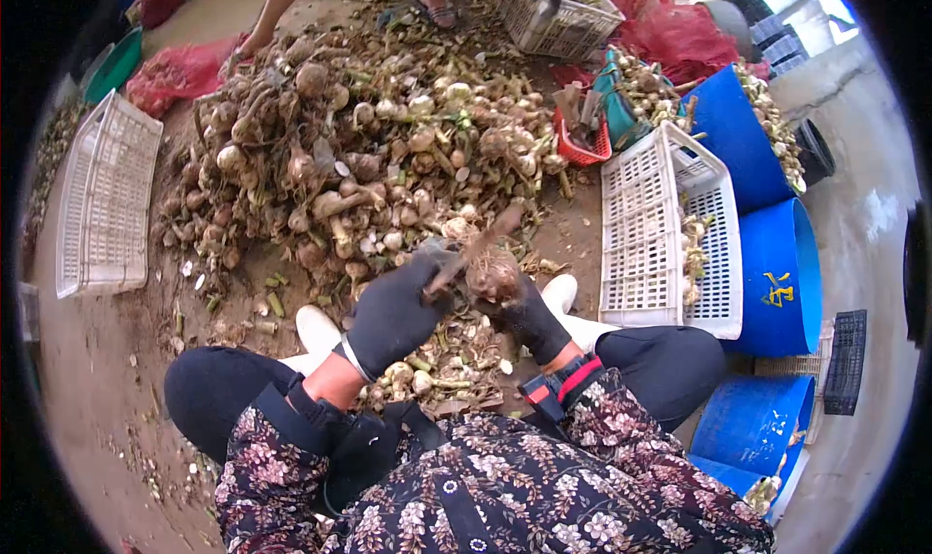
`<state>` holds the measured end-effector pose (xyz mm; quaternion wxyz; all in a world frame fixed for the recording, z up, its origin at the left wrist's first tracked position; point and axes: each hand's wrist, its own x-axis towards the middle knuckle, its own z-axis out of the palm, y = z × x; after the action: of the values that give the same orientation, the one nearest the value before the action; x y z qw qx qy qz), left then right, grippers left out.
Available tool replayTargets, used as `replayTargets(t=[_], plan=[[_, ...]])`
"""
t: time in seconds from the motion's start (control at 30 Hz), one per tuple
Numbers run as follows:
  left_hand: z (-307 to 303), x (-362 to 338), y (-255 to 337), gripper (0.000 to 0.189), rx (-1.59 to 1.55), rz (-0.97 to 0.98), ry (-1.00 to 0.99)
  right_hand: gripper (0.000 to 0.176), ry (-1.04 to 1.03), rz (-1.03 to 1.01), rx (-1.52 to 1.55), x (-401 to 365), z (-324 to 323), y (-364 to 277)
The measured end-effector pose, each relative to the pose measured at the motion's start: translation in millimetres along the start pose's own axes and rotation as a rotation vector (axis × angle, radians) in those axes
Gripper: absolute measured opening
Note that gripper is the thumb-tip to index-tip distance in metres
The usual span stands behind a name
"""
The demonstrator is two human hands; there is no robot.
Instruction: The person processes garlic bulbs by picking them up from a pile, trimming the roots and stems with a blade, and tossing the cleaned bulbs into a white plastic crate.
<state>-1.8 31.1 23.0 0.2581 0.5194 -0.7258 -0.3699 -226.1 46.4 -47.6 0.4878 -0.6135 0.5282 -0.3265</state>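
You've got the bulb (pixel 491 274) up in front of you, over your lap between your knees, with your gloved right hand (pixel 532 319) cupped underneath and the fingers closed snug around its lower half. I'd guess that's so the top stays clear for the blade. Your left hand (pixel 393 313) is fisted tight around the handle of what looks like a knife (pixel 478 247). It's blurry, but the blade angles up and away from you right across the bulb, touching or very nearly touching it. Holding it all over the gap between your white shoes (pixel 317 327) makes sense, since the scraps (pixel 439 365) are heaped on the ground right there under your hands. The big pile (pixel 340 146) of rooty, muddy bulbs sits straight ahead within arm's reach, probably so you can grab one without getting up. The white crate (pixel 641 234) is just beside your right knee with a few pale bulbs inside, and the blue barrels (pixel 777 272) are lined up behind it. Another crate (pixel 102 195) lies flat off to your left, well apart. Someone else's arm (pixel 277 10) reaches into the far side of the pile, well clear of your hands.
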Motion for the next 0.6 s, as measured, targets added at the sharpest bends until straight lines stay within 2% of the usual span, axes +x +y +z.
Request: replayTargets(t=[0.03, 0.07, 0.13, 0.17, 0.2, 0.27, 0.3, 0.5, 0.53, 0.6], plan=[[1.8, -2.5, 1.7, 0.027, 0.024, 0.047, -0.031, 0.032, 0.032, 0.112, -0.011, -4.5, -2.3, -4.3], [6.2, -4.5, 0.8, 0.023, 0.086, 0.124, -0.018, 0.032, 0.04, 0.108, -0.017, -7.4, -3.5, -6.2], [13.5, -10.3, 1.0, 0.021, 0.142, 0.196, -0.001, 0.032, 0.053, 0.199, 0.253, -15.2, -2.3, -8.1], [12.8, -11.0, 2.7, 0.021, 0.143, 0.198, 0.002, 0.03, 0.085, 0.062, 0.296, -14.2, -0.4, 31.1], [11.2, -11.7, 4.7, 0.021, 0.207, 0.23, -0.018, 0.03, 0.083, 0.057, 0.295, -15.6, 1.7, 30.4], [9.7, -11.8, 6.3, 0.021, 0.27, 0.263, -0.036, 0.03, 0.028, 0.339, 0.609, -17.2, 6.7, 31.5], [9.5, -11.4, 6.5, 0.022, 0.28, 0.275, -0.036, 0.039, 0.083, 0.4, 0.425, -16.4, 11.9, 35.5], [8.6, -13.1, 7.5, 0.024, 0.285, 0.277, -0.072, 0.033, -0.061, 0.428, 0.754, -17.2, 13.4, 39.4], [9.1, -12.7, 7.0, 0.024, 0.288, 0.253, -0.095, 0.033, -0.06, 0.427, 0.755, -14.5, 19.1, 61.4], [11.3, -12.7, 5.0, 0.024, 0.272, 0.249, -0.098, 0.028, -0.062, 0.227, 0.9, -8.9, 33.2, 128.2]])
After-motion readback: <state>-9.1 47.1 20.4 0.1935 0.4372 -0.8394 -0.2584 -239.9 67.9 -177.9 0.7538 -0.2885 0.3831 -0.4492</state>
